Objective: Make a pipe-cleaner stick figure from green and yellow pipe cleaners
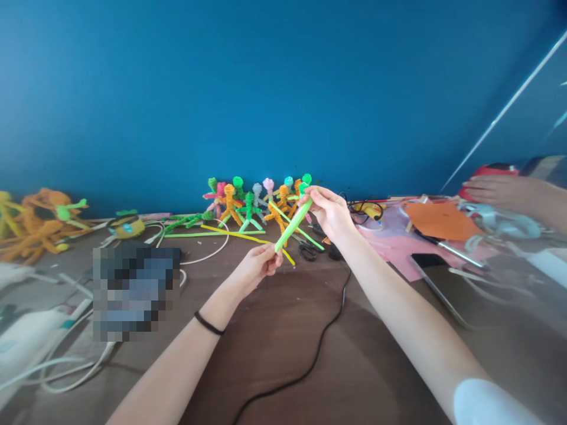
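Between my hands runs a bright green pipe cleaner bundle [292, 226], slanting up to the right above the table. My left hand [256, 267], with a black band on the wrist, pinches its lower end. The upper end is gripped by the fingers of my right hand [331, 213]. Behind them, a row of colourful pipe cleaner figures [229, 203] stands against the blue wall. A loose yellow pipe cleaner [239, 234] and black-handled scissors [307, 252] lie on the table just beyond my hands.
A phone-like device, pixelated [137, 289], and white cables [84, 372] lie left. A black cable [328, 327] crosses the table [283, 342]. Orange paper [443, 221], pink paper [398, 251] and a phone [438, 283] are at right, near another person's hand [505, 188]. Orange figures [44, 221] sit far left.
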Demonstrator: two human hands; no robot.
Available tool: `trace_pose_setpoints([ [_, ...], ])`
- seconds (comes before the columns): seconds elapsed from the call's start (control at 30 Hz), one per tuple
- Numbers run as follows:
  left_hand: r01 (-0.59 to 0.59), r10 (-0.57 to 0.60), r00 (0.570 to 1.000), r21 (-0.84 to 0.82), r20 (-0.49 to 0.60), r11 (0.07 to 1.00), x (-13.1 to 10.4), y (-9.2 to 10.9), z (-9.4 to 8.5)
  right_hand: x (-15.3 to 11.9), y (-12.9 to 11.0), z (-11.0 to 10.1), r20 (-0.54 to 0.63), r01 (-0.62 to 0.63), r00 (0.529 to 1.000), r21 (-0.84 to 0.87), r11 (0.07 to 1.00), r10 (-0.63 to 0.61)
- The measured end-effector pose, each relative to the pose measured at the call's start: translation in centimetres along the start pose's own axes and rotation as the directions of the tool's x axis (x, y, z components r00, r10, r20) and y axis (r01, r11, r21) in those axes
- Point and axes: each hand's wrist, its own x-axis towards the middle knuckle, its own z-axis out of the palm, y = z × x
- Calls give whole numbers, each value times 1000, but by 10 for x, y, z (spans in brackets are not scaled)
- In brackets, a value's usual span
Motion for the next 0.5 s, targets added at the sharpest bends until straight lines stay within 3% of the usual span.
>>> trace_pose_setpoints([
  [0.27, 69, -67, 996, -23, 61, 997, 1, 2, 5, 0, 3, 1, 40, -5, 999, 29, 1000, 4],
  [0.5, -13, 10, 996, 35, 90, 999, -1, 0, 6, -1, 4, 0, 36, -28, 999, -59, 998, 31],
])
